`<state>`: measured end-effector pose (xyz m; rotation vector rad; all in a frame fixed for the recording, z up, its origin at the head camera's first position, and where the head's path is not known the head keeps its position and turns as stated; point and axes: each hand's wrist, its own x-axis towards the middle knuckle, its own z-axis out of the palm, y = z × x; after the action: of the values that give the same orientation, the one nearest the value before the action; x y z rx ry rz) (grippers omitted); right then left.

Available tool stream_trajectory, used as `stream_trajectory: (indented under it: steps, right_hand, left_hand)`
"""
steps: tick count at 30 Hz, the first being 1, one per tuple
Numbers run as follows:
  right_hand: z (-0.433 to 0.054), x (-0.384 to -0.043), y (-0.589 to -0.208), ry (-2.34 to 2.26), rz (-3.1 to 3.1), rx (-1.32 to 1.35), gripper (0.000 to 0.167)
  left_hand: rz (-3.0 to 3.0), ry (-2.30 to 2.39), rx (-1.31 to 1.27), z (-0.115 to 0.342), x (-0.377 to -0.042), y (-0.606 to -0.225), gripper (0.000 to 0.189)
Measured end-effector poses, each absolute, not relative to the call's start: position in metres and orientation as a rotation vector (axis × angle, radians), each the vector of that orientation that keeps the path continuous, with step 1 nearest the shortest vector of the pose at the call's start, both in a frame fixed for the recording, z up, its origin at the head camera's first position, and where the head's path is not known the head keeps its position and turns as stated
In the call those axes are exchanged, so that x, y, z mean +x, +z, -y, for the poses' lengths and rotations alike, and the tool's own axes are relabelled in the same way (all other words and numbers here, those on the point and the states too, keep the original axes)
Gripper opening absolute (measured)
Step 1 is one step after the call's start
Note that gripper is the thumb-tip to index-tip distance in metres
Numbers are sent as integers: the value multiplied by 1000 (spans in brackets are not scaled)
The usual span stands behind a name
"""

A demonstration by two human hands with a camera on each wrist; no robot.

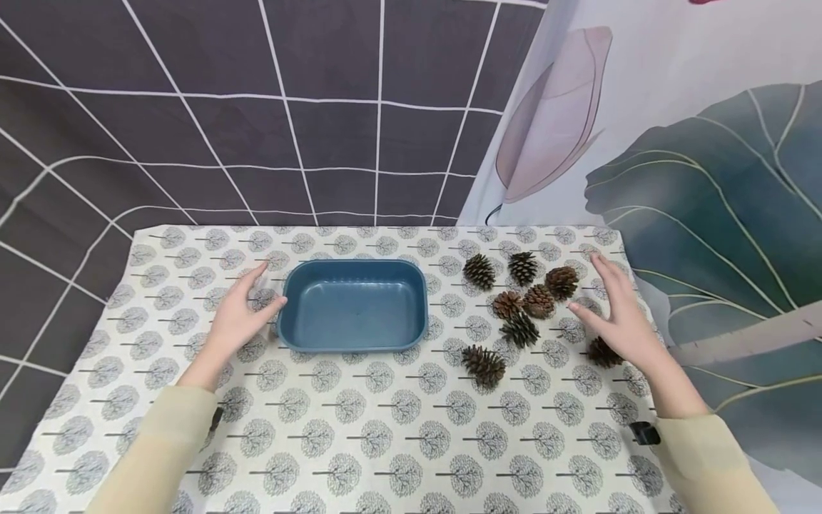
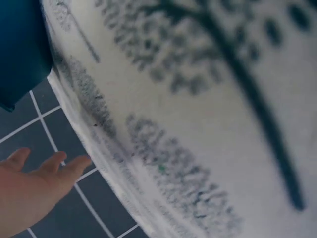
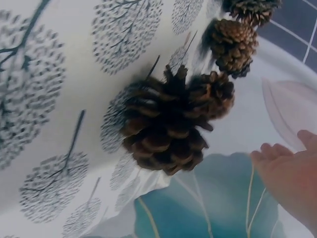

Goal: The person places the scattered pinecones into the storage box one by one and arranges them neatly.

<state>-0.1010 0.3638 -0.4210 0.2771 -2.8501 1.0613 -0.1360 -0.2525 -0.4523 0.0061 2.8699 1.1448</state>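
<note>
A blue rectangular plastic basin (image 1: 356,314) stands left of the middle of the table, with nothing inside. My left hand (image 1: 237,321) is spread at its left side, thumb tip close to the rim; whether it touches, I cannot tell. The basin's side (image 2: 22,49) also shows in the left wrist view. On the right lie several brown pine cones, among them a loose one (image 1: 484,365) at the front. My right hand (image 1: 619,325) hovers with spread fingers to their right, holding nothing. One pine cone (image 1: 604,353) lies partly hidden beneath it. A large pine cone (image 3: 166,129) fills the right wrist view's middle.
A white tablecloth (image 1: 359,428) with grey tree prints covers the table. Behind it hangs a dark surface (image 1: 327,135) with white grid lines. A pale curtain (image 1: 668,57) with leaf patterns hangs along the right side. Dark bands sit near both wrists.
</note>
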Motion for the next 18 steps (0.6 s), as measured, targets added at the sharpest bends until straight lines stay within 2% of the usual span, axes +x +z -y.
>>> stream_trajectory:
  steps: [8, 18]
  right_hand:
    - [-381, -89, -425, 1224, 2754, 272, 87]
    - [-403, -68, -444, 1352, 2721, 314, 69]
  left_hand:
    - [-2453, 1605, -36, 254, -140, -459, 82]
    - [-2189, 1810, -25, 254, -145, -466, 71]
